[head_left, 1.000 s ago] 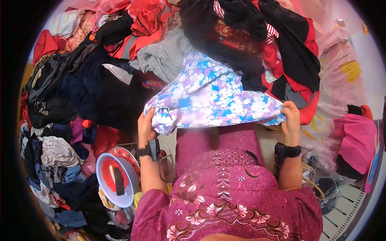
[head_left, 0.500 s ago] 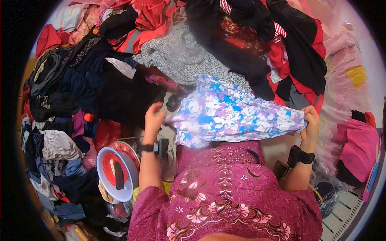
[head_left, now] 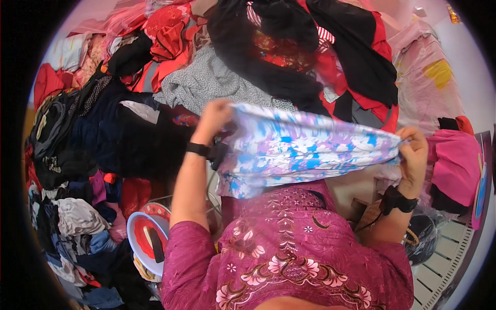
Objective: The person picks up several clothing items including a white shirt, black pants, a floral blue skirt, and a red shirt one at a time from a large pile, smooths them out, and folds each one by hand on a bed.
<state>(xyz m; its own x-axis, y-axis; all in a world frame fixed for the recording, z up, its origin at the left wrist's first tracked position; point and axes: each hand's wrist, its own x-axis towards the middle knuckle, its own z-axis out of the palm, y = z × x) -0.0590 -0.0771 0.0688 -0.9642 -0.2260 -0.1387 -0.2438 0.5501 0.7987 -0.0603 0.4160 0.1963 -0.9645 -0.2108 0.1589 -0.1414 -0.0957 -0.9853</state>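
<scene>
A floral garment [head_left: 299,147] in white, blue and purple hangs stretched between my two hands, above my lap. My left hand [head_left: 216,116] grips its left end, raised over the dark clothes. My right hand [head_left: 414,150] pinches its right end near the pink bedsheet. The cloth's lower part droops in front of my magenta patterned top [head_left: 289,253]. Both wrists carry black bands.
A big heap of clothes lies ahead: black and navy pieces [head_left: 124,134] at left, a grey speckled piece [head_left: 206,85], red and black ones [head_left: 330,46] at the back. A blue-rimmed bowl [head_left: 144,243] sits low left. A pink bundle [head_left: 454,163] rests at right.
My left hand let go of the garment's bunched end, reached forward and now grips it again higher up. Both hands have lifted and the cloth is pulled taut between them.
</scene>
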